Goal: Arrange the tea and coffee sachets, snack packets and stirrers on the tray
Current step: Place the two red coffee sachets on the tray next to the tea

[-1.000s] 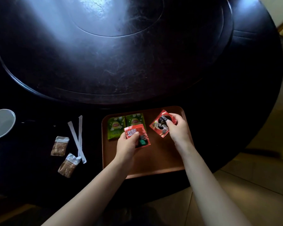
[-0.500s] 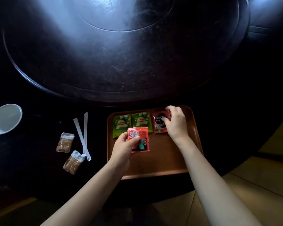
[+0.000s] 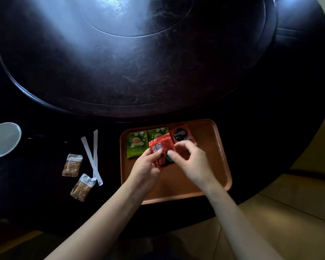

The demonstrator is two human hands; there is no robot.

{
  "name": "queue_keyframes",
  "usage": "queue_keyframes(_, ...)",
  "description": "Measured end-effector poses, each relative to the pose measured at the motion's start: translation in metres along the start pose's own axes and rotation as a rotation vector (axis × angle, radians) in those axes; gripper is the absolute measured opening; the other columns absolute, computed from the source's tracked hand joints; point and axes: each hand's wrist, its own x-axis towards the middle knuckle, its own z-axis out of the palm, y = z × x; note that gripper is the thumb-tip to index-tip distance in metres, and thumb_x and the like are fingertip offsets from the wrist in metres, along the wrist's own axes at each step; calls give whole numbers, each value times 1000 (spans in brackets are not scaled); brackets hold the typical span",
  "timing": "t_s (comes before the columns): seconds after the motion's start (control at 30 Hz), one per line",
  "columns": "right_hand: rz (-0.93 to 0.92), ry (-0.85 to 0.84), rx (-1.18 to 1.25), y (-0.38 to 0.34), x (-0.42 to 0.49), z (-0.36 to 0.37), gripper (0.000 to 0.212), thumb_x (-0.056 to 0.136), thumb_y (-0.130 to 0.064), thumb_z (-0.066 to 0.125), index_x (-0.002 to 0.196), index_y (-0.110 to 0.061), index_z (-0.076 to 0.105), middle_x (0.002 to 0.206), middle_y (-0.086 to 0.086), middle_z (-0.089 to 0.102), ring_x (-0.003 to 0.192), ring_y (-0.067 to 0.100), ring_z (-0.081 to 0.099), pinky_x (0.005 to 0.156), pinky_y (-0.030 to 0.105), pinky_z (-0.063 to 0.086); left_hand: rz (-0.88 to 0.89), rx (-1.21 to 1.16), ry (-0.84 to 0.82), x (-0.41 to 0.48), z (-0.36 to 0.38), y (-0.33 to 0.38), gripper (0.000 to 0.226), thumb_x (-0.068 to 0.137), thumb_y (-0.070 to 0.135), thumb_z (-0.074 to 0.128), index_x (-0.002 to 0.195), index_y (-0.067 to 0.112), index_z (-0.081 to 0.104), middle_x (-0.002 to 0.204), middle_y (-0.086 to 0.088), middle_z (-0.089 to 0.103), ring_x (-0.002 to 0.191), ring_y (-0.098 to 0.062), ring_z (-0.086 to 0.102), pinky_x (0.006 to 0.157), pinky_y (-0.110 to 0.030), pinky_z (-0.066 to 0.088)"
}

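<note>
Right now, head view: L hand (image 3: pixel 146 166) pinches a red coffee sachet (image 3: pixel 161 150) above the tray (image 3: pixel 219 156), w/ R hand (image 3: pixel 193 162) fingers curled at its right edge; blurred, can't tell if R grips it. On tray's far edge: two green tea sachets (image 3: pixel 136 144), then a Nescafe sachet (image 3: pixel 182 135). Left of tray, on the table (image 3: pixel 158 72): two stirrers (image 3: pixel 93 156), two brown snack packets (image 3: pixel 71 165), white cup (image 3: pixel 3 139).

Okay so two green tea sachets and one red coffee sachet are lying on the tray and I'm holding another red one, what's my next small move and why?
Probably lay the red sachet in your left hand flat on the tray, right of the Nescafe sachet, where bare space continues the row.
</note>
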Motion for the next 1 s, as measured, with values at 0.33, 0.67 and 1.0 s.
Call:
queue_keyframes(0.33, -233, 131, -355, 4, -35, 9, 25, 81, -14, 65, 106, -10, 64, 98, 9, 60, 97, 21, 54, 88, 30, 47, 38, 218, 64, -6, 28, -10, 23, 89, 28, 53, 88, 9, 65, 79, -5, 71, 72, -9, 69, 60, -20, 55)
queue_keyframes(0.67, 78, 250, -28, 20, -8, -29, 21, 81, -18, 67, 102, -14, 65, 99, 3, 59, 81, 11, 56, 75, 9, 42, -10, 236, 23, 4, 35, -10, 19, 90, -2, 45, 86, 6, 62, 68, -3, 73, 62, -13, 70, 61, -25, 58)
queue_keyframes(1.0, 246, 286, 168, 36, 19, -55, 6, 81, -9, 65, 86, -9, 69, 88, 11, 71, 86, 24, 67, 81, 36, 54, 147, 526, 79, 26, 38, -16, 24, 85, 4, 58, 109, 5, 60, 86, -10, 70, 68, -12, 67, 63, -18, 57)
